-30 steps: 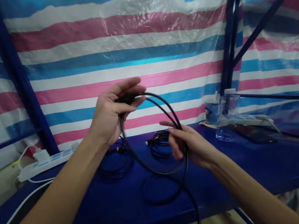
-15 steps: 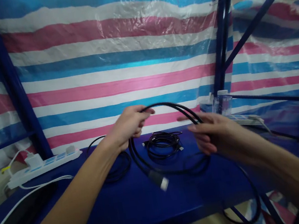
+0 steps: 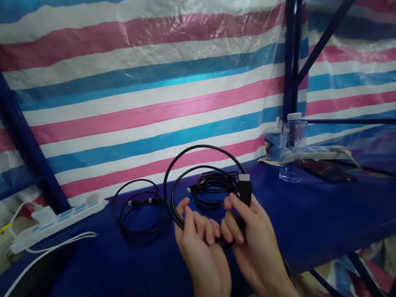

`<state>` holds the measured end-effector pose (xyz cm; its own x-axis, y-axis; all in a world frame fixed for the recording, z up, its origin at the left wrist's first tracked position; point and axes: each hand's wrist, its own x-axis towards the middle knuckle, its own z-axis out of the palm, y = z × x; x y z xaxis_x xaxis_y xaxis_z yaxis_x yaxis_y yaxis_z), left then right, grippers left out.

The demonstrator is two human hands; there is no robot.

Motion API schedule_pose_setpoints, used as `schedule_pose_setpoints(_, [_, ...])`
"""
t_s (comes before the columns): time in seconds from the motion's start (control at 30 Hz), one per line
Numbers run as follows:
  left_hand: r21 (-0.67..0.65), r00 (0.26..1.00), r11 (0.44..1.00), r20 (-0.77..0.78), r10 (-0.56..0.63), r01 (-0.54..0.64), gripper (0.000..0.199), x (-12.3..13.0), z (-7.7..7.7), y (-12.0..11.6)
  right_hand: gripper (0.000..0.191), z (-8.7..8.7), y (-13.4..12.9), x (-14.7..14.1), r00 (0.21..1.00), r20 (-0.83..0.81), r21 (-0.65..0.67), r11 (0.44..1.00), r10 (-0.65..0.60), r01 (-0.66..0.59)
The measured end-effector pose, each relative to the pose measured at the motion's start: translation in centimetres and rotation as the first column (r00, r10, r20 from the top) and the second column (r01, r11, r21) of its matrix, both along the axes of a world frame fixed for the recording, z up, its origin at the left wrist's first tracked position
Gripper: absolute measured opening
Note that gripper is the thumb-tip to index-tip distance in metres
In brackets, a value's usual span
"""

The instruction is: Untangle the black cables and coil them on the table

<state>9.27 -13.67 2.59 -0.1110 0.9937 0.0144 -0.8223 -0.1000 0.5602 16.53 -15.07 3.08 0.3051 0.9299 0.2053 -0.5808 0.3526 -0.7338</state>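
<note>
A thick black HDMI cable is bent into loops that stand up above the blue table. My left hand is closed on the left side of the loops, its fingers curled around the strands. Close beside it, my right hand grips the right side, near the cable's plug, which points upward with its metal end bare. Between the hands the lower part of the loops is mostly hidden by fingers. Behind them a coiled black cable lies on the table, and another coiled black cable rests to the left.
On the left sit a white power strip and a dark flat object with a white cord. At the right stand a clear plastic jug, a cup, a phone and another power strip. Blue posts frame a striped sheet.
My hands have come together, lower and nearer the middle. The cable loops now stand upright, and the plug, which hung below the loops, is up at my right hand.
</note>
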Motion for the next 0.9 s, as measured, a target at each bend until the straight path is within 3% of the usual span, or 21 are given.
schedule_pose_setpoints(0.07, [0.003,0.99,0.994,-0.092,-0.11,0.111,0.01,-1.8,-0.6,-0.8,0.029,0.5,0.3,1.8,0.987,0.125,-0.063,0.993,0.104,-0.096])
schedule_pose_setpoints(0.13, [-0.024,0.944,0.969,-0.221,-0.244,0.245,0.022,-4.5,0.0,-0.7,0.028,1.4,0.4,4.0,0.879,0.377,-0.155,0.956,0.292,-0.251])
schedule_pose_setpoints(0.17, [-0.02,0.889,0.953,-0.356,-0.289,0.302,0.028,-5.7,0.7,-0.3,0.027,2.1,0.4,4.8,0.764,0.522,-0.225,0.925,0.379,-0.305])
schedule_pose_setpoints(0.23, [-0.042,0.634,0.86,-0.658,-0.407,0.509,0.039,-7.1,2.7,0.9,0.019,3.7,0.7,5.7,0.455,0.777,-0.307,0.893,0.435,-0.329])
schedule_pose_setpoints(0.3, [-0.161,0.331,0.757,-0.828,-0.453,0.633,0.046,-7.0,5.0,2.3,0.008,5.6,1.4,5.5,0.158,0.949,-0.223,0.933,0.274,-0.283])
schedule_pose_setpoints(0.33, [-0.176,0.26,0.743,-0.864,-0.431,0.646,0.049,-6.6,6.0,2.9,0.005,6.5,2.0,5.1,0.056,0.986,-0.135,0.957,0.155,-0.257])
schedule_pose_setpoints(0.37, [-0.148,0.24,0.738,-0.888,-0.393,0.659,0.05,-6.0,6.9,3.5,0.005,7.3,2.6,4.7,-0.008,0.999,-0.047,0.97,0.046,-0.238])
schedule_pose_setpoints(0.43, [-0.014,0.292,0.729,-0.911,-0.292,0.684,0.051,-5.2,8.3,4.3,0.009,8.6,3.8,4.2,-0.057,0.994,0.08,0.975,-0.093,-0.205])
schedule_pose_setpoints(0.53, [0.113,0.323,0.686,-0.928,-0.186,0.719,0.055,-4.7,9.3,4.6,0.009,9.6,5.2,4.1,-0.058,0.976,0.199,0.971,-0.208,-0.135])
schedule_pose_setpoints(0.6, [0.249,0.343,0.732,-0.939,0.022,0.634,0.05,-4.4,9.4,4.6,0.005,9.6,5.7,4.3,-0.015,0.956,0.291,0.955,-0.292,-0.062])
schedule_pose_setpoints(0.67, [0.467,0.386,0.751,-0.871,0.303,0.466,0.032,-3.8,9.1,4.6,0.033,9.2,5.9,4.7,0.123,0.955,0.277,0.96,-0.27,-0.043])
schedule_pose_setpoints(0.73, [0.628,0.485,0.726,-0.745,0.458,0.279,0.016,-3.2,8.5,4.9,0.05,8.2,5.8,5.1,0.314,0.938,0.169,0.985,-0.145,-0.048])
schedule_pose_setpoints(0.83, [0.656,0.737,0.754,-0.518,0.434,0.017,0.014,-3.3,7.0,5.7,0.037,5.7,5.4,5.9,0.617,0.786,0.039,0.993,0.037,-0.11])
schedule_pose_setpoints(0.9, [0.584,0.845,0.812,-0.425,0.324,-0.017,0.015,-4.3,5.8,6.3,0.035,4.3,5.3,6.3,0.751,0.656,0.032,0.992,0.068,-0.118])
